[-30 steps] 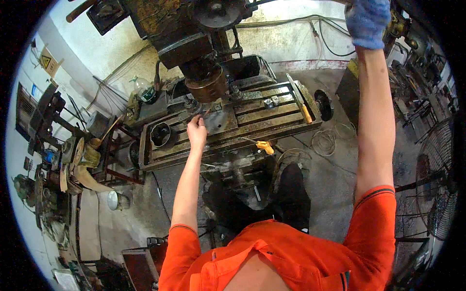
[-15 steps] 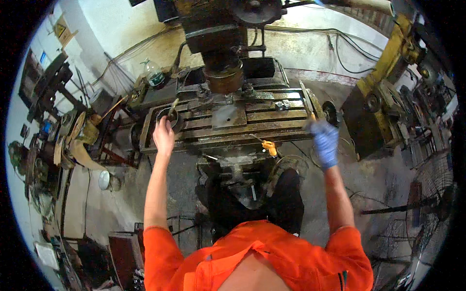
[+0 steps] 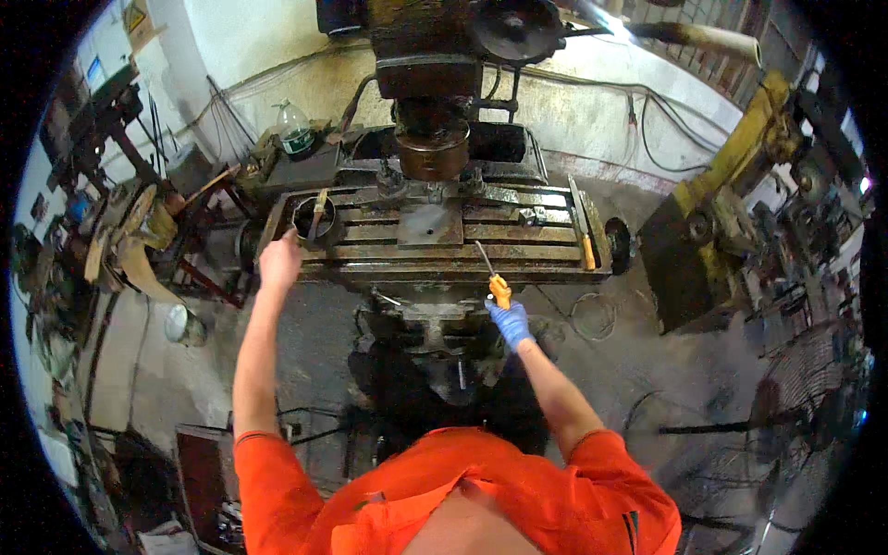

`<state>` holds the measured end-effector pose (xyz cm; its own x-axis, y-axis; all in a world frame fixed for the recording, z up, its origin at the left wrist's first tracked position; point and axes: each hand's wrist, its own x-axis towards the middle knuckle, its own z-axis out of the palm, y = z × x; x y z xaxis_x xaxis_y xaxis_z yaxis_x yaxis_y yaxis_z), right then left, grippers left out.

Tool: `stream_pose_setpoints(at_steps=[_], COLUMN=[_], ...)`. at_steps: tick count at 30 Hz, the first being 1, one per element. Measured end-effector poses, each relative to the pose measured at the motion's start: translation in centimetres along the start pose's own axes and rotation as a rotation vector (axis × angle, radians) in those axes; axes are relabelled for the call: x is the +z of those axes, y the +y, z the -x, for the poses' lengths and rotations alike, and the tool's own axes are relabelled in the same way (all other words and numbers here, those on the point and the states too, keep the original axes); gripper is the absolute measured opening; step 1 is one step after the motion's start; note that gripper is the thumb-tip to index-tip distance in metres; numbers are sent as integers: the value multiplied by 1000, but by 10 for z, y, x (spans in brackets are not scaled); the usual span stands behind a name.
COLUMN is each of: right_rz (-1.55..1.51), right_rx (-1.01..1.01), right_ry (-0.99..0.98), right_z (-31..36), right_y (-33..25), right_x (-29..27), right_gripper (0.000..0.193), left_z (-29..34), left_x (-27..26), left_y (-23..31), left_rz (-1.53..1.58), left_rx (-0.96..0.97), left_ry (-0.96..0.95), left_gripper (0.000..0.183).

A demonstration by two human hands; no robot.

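My gloved right hand [image 3: 511, 326] is closed around a yellow air blow gun [image 3: 499, 289], whose thin nozzle points up over the front edge of the machine table [image 3: 370, 252]. At the table's left end, my bare left hand [image 3: 279, 263] is closed with its fingertips against or just beside a round dark pot [image 3: 331, 222]. Whether it grips the pot's edge is too small to see. A brush [image 3: 320, 202] leans in that pot. On the table's right end lies a file [image 3: 581, 208] with a wooden handle. A flat metal plate [image 3: 429, 225] sits mid-table.
The milling machine's head [image 3: 433, 153] hangs over the table's middle. A small metal part [image 3: 529, 217] rests on the slots. Handwheels flank both table ends. A hose coil [image 3: 594, 316] and a white bucket [image 3: 185, 326] are on the floor. A plastic bottle [image 3: 294, 129] stands behind left.
My right hand has moved left from beside the file's handle and taken hold of the air blow gun. My left hand has drawn back from over the pot, toward its left side.
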<state>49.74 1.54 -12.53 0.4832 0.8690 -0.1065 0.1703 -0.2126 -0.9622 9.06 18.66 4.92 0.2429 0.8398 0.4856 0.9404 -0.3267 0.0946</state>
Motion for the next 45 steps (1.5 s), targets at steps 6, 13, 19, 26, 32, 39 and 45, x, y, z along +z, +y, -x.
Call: stream_pose_setpoints(at_steps=[6, 13, 19, 26, 32, 39, 45], right_rz=[3, 1283, 1253, 1218, 1269, 1190, 1030], right_rx=[-366, -271, -231, -175, -236, -161, -417], right_ry=[166, -292, -225, -339, -314, -298, -801], right_z=[32, 27, -54, -24, 11, 0, 94], right_y=[-98, -202, -232, -235, -228, -213, -225], right_x=[-51, -28, 28, 22, -34, -34, 25], right_gripper=[47, 58, 38, 42, 50, 54, 47], left_z=[65, 134, 122, 144, 138, 87, 105], left_x=[10, 36, 14, 10, 5, 3, 22], left_y=[-60, -89, -52, -67, -32, 51, 81], left_rz=[227, 340, 400, 474, 460, 1063, 1817], left_rx=[-275, -412, -302, -384, -346, -239, -555], left_ry=[12, -360, -228, -329, -569, -633, -468], left_gripper=[36, 37, 33, 32, 31, 34, 40])
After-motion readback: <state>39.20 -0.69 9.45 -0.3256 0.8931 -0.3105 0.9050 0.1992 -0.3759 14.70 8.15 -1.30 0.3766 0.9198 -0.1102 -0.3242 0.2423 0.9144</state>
